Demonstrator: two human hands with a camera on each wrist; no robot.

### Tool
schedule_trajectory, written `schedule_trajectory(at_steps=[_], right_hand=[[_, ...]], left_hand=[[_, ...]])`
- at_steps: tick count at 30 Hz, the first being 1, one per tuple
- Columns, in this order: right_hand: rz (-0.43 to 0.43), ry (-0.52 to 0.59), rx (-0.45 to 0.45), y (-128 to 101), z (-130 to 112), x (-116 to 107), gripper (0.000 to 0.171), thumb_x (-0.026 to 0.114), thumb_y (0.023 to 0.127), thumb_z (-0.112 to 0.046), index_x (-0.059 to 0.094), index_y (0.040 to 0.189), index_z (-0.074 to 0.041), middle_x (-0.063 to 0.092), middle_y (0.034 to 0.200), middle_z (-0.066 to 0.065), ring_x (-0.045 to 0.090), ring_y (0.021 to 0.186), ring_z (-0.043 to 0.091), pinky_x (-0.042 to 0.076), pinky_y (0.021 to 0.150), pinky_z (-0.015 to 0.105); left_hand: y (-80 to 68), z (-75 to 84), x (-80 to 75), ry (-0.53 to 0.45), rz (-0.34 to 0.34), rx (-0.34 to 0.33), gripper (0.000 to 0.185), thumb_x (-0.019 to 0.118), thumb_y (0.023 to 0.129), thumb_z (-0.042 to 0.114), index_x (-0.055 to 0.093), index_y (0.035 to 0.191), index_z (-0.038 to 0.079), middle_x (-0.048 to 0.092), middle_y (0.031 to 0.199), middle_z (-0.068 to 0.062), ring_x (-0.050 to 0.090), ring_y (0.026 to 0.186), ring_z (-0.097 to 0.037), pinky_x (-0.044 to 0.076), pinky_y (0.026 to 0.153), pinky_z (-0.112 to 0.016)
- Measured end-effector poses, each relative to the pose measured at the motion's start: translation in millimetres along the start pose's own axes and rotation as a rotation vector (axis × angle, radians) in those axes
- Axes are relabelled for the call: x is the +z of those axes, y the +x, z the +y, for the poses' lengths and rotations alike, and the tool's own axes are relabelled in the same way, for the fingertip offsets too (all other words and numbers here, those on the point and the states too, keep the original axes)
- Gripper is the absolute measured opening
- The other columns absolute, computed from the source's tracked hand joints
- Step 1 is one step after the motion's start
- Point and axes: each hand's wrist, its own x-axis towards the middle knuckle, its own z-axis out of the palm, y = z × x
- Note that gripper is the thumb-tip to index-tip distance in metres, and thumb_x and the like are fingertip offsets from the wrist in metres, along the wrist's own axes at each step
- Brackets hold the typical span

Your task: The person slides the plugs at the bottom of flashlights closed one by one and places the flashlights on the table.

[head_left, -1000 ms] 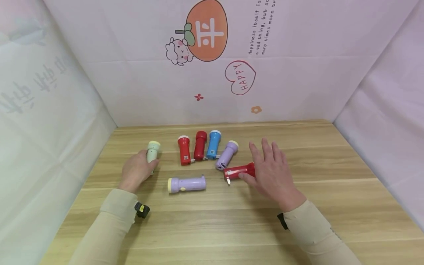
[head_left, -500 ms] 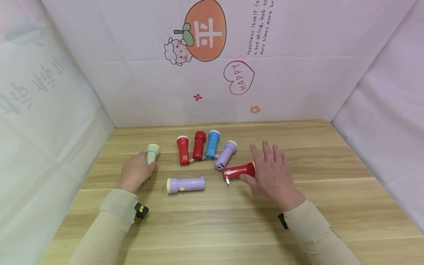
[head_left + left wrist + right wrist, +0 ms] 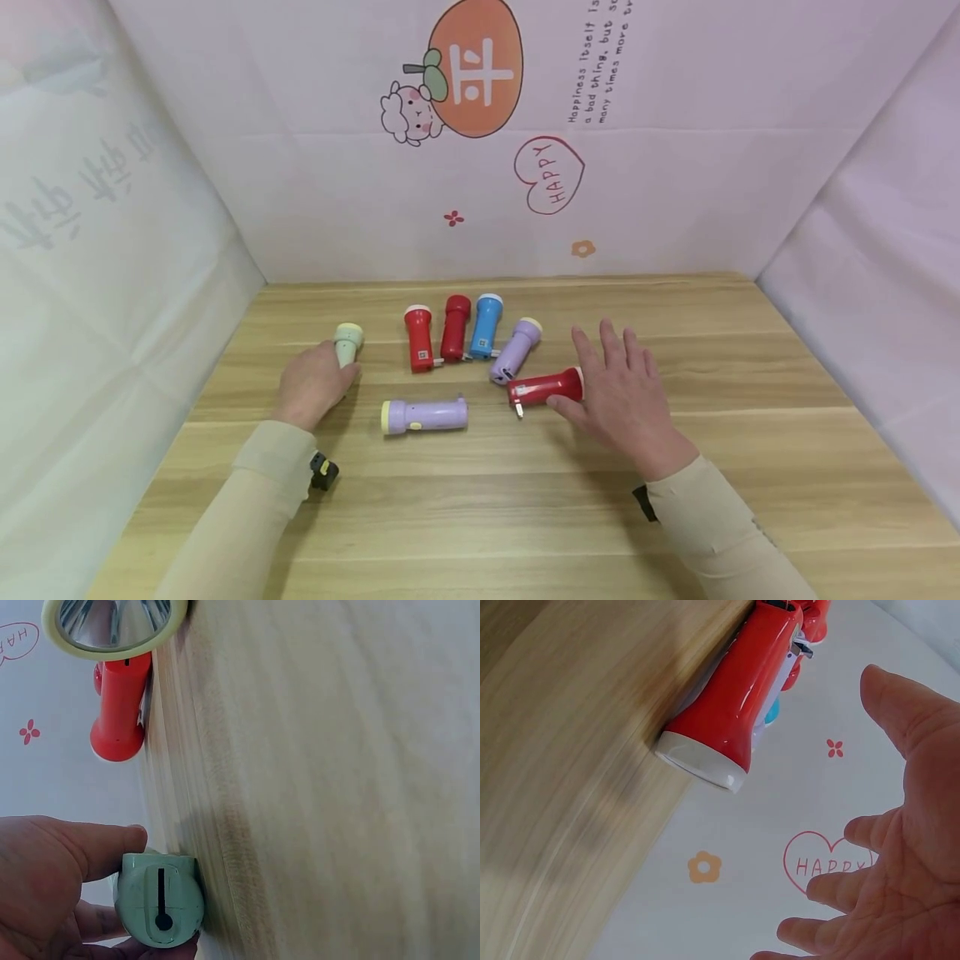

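Note:
In the head view my left hand [image 3: 313, 385] grips a light green flashlight [image 3: 348, 340] at the left, its cream rim facing the back. The left wrist view shows the thumb and fingers round the body of this green flashlight [image 3: 161, 904], its slotted tail toward the camera. My right hand [image 3: 626, 404] hovers with spread fingers beside a red flashlight [image 3: 542, 389] lying crosswise, metal plug prongs folded out. In the right wrist view the palm faces the white-rimmed head of that red flashlight [image 3: 731, 690], fingers apart from it.
At the back lie a red flashlight [image 3: 418, 337], a darker red one [image 3: 454, 327], a blue flashlight [image 3: 487, 323] and a slanted purple flashlight [image 3: 516, 350]. Another purple flashlight [image 3: 435, 415] lies crosswise between the hands. White printed cloth [image 3: 337, 200] walls in the wooden table [image 3: 480, 517].
My left hand has drawn the green flashlight slightly nearer to me. The right hand has edged right, showing the white rim of the red flashlight. The other flashlights stay put.

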Motion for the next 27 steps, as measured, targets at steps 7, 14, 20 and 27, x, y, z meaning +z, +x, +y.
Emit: schedule_trajectory(at_steps=[7,14,20,27], right_hand=[[0.006,0.011,-0.007,-0.2,-0.6,-0.1,0.103,0.077,0.085,-0.059,0.033,0.162,-0.007,0.025,0.165,0.032,0.023,0.149,0.061,0.027,0.117,0.075],[-0.004,0.021,-0.005,0.0,-1.3,-0.7,0.103,0.077,0.085,-0.059,0.032,0.162,-0.007,0.024,0.165,0.032,0.022,0.149,0.061,0.027,0.116,0.076],[-0.012,0.026,-0.01,0.0,-1.3,-1.6,0.102,0.076,0.086,-0.059,0.032,0.162,-0.007,0.024,0.165,0.033,0.022,0.149,0.062,0.026,0.117,0.076],[-0.016,0.021,-0.013,0.4,-1.4,-1.6,0.103,0.076,0.086,-0.059,0.032,0.162,-0.006,0.024,0.165,0.033,0.022,0.149,0.061,0.026,0.117,0.075]], left_hand=[[-0.3,-0.2,-1.4,-0.013,-0.001,-0.002,0.047,0.061,0.101,0.039,0.057,0.11,-0.007,0.06,0.085,-0.015,0.057,0.071,-0.028,0.045,0.058,-0.037],[-1.5,-0.9,-1.3,-0.025,0.003,-0.01,0.045,0.061,0.101,0.039,0.058,0.109,-0.005,0.06,0.084,-0.015,0.056,0.071,-0.028,0.045,0.058,-0.038],[-0.5,-1.4,-1.5,-0.018,0.001,-0.018,0.048,0.06,0.101,0.041,0.057,0.112,-0.006,0.06,0.085,-0.016,0.056,0.071,-0.029,0.045,0.058,-0.038],[-0.4,-3.2,-1.9,-0.01,0.016,-0.018,0.047,0.06,0.101,0.041,0.058,0.106,-0.006,0.06,0.084,-0.016,0.056,0.07,-0.029,0.045,0.055,-0.037]])
